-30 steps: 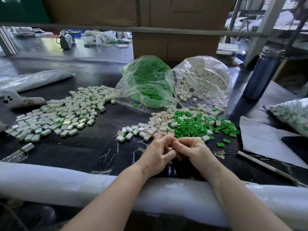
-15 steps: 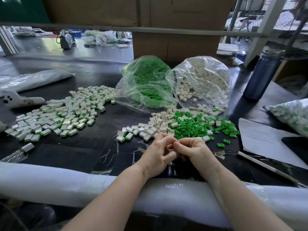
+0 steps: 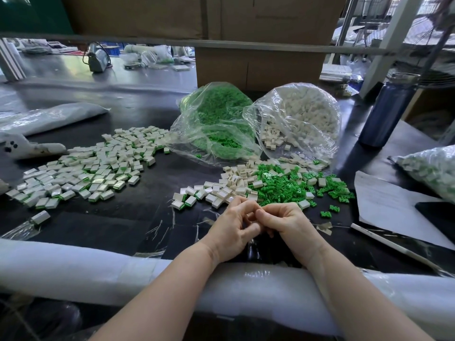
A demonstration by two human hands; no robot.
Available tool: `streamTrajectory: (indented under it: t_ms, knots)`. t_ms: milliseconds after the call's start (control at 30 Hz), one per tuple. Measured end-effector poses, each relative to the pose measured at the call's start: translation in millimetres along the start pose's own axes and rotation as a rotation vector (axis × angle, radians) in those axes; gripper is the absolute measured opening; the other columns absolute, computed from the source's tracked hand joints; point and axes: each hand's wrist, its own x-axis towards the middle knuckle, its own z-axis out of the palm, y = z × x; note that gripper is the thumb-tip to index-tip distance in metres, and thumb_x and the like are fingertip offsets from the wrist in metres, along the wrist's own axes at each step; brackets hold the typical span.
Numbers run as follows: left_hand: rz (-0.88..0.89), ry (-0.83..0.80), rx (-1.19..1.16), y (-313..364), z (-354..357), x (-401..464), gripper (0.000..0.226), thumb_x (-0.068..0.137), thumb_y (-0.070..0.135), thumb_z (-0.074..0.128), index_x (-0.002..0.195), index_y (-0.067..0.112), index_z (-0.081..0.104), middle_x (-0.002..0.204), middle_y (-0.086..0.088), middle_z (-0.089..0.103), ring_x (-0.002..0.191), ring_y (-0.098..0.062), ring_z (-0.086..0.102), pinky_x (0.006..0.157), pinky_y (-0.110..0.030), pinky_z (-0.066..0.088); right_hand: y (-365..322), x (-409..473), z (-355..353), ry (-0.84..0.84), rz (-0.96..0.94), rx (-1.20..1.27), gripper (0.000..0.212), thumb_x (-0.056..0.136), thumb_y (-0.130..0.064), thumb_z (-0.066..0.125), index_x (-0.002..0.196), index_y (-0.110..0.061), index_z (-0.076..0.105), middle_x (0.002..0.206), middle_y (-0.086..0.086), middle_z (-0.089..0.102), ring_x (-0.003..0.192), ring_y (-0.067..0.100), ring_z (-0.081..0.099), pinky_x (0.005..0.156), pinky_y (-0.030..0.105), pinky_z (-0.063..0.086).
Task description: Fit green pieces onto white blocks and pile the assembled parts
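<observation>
Fingers (image 3: 242,205) of the left hand (image 3: 231,230) curl inward and meet the bent fingers (image 3: 264,216) of the right hand (image 3: 285,222) just above the dark counter (image 3: 123,217). Whatever they pinch between them is hidden, so I cannot tell what is held. Just beyond the hands lie loose white blocks (image 3: 234,183) beside a heap of green pieces (image 3: 283,185). Assembled parts (image 3: 86,171) spread in a wide pile well to the left. Behind, two clear bags hold more green pieces (image 3: 216,124) and white blocks (image 3: 302,114). Both forearms cross a pale padded roll (image 3: 73,267) at the counter's near edge.
</observation>
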Motion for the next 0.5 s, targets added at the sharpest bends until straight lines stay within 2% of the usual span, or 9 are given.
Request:
streamTrajectory:
  t_ms: [367,433,500]
  knots:
    - [-0.009,-0.012,0.0,0.5,-0.5,0.1,0.014,0.085,0.002,0.057,0.088,0.015,0.056,0.105,-0.011,0.044,0.083,-0.018,0.047,0.081,-0.028,0.044,-0.3,0.1,1.1,0.008,0.008,0.039,0.016,0.088,-0.001,0.056,0.08,0.003,0.069,0.05,-0.004,0.061,0.044,0.001,0.051,0.045,0.01,0.039]
    - [-0.006,-0.006,-0.005,0.3,-0.3,0.1,0.012,0.085,0.001,0.056,0.09,0.011,0.058,0.105,-0.012,0.044,0.082,-0.017,0.047,0.08,-0.027,0.045,-0.1,0.6,1.3,0.014,0.01,0.024,0.016,0.087,-0.005,0.057,0.078,0.001,0.07,0.053,-0.001,0.06,0.045,0.002,0.05,0.046,0.011,0.039]
    - [-0.001,0.01,-0.018,0.0,-0.1,0.2,0.008,0.086,0.0,0.056,0.091,0.005,0.059,0.105,-0.014,0.044,0.081,-0.017,0.049,0.079,-0.025,0.045,0.3,1.0,1.8,0.006,0.008,0.005,0.018,0.084,-0.016,0.06,0.079,-0.003,0.072,0.058,0.004,0.058,0.048,0.004,0.049,0.048,0.013,0.039]
